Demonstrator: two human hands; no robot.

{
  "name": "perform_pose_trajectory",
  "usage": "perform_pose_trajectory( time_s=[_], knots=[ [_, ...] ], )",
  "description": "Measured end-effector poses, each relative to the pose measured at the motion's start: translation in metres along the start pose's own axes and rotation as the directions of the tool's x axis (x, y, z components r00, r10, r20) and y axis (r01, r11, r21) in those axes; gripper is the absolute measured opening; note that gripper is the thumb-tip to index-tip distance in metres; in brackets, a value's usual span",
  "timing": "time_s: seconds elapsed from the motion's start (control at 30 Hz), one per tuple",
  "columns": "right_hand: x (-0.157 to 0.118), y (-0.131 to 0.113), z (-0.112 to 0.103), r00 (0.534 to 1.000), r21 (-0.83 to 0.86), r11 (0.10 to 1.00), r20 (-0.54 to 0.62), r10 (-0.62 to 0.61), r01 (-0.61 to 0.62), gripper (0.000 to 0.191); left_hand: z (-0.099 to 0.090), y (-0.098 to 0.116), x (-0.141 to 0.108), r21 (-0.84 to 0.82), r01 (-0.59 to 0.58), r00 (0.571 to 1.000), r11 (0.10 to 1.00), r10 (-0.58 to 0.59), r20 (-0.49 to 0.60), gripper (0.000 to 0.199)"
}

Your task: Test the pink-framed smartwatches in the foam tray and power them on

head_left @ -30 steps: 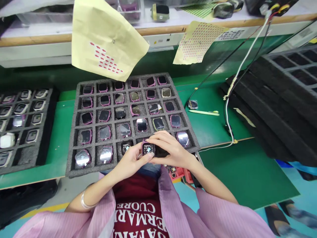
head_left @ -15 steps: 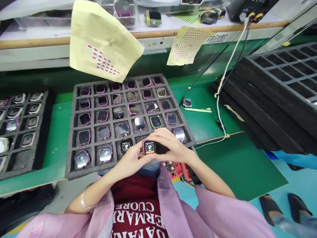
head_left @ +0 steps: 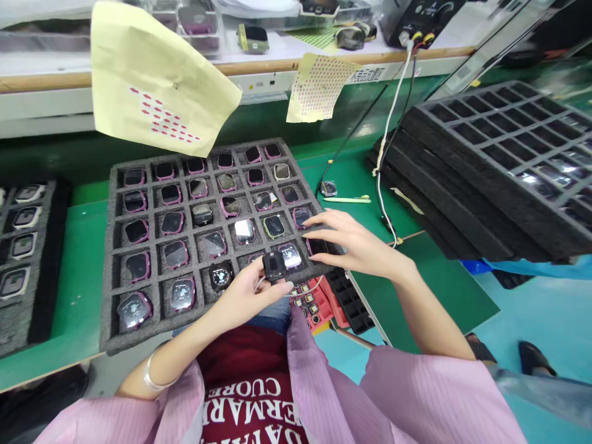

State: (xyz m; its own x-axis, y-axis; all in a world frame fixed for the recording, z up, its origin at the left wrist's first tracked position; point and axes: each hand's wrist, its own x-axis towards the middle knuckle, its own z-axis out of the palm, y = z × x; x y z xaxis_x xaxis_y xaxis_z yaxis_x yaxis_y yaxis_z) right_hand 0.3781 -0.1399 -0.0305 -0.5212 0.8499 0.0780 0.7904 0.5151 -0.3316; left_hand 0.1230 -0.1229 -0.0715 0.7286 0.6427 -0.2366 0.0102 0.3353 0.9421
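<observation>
Lit watch face: was up between both hands half a second ago, not there now; tipped over or let go, honestly can't tell.
Left hand: pinching a small black block between thumb and fingers, lower middle of the frame, over the near edge of the big tray; pale cable close by.
Right hand: moved off from the left, fingers spread at the tray's lower right corner, right over a dark purple-rimmed watch; touching or not, no clue.
Upshot: two-handed hold broken up, so probably left on holding duty, right freed up for the tray.
Grey foam tray: centre of frame, loaded with square watches, mostly purple-rimmed; also one green-rimmed, one pale-rimmed, a black one with a lit dial, and a bright-screened one just behind the block.
Side tray: far left on the green counter, pale-rimmed watches in pockets.
Foam stack: right side, dark pockets on top, shiny pieces toward the frame edge.
Red tray: below centre, small square parts inside; black tray right beside.
</observation>
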Motion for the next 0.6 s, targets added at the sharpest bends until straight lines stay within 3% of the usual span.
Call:
perform_pose_trajectory(
  time_s=[0.13, 0.3, 0.4, 0.5, 0.6],
  knots=[
    [-0.008, 0.015, -0.004, 0.991, -0.093, 0.990, 0.065, 0.114, -0.108, 0.039, 0.000, -0.007, 0.007, 0.007, 0.015, 1.000, 1.000, -0.015, -0.014, 0.037],
    [-0.012, 0.019, 0.004, 0.991, -0.015, 0.991, -0.009, 0.133, -0.133, 0.038, -0.002, -0.003, 0.006, 0.065, 0.060, 0.995, 0.996, -0.065, 0.074, 0.034],
    [-0.013, 0.004, 0.002, 0.981, 0.180, 0.976, -0.123, 0.149, -0.126, 0.038, -0.002, 0.003, 0.006, 0.054, 0.079, 0.990, 0.995, -0.084, 0.114, 0.041],
    [-0.005, -0.022, 0.006, 0.965, 0.341, 0.940, -0.240, 0.109, -0.021, 0.044, -0.003, 0.006, 0.006, 0.041, 0.077, 0.987, 0.996, -0.082, 0.137, 0.046],
    [0.010, -0.042, 0.023, 0.974, 0.346, 0.936, -0.225, 0.017, 0.063, 0.041, -0.004, 0.003, 0.007, 0.037, 0.056, 0.992, 0.998, -0.060, 0.110, 0.045]
  ],
)
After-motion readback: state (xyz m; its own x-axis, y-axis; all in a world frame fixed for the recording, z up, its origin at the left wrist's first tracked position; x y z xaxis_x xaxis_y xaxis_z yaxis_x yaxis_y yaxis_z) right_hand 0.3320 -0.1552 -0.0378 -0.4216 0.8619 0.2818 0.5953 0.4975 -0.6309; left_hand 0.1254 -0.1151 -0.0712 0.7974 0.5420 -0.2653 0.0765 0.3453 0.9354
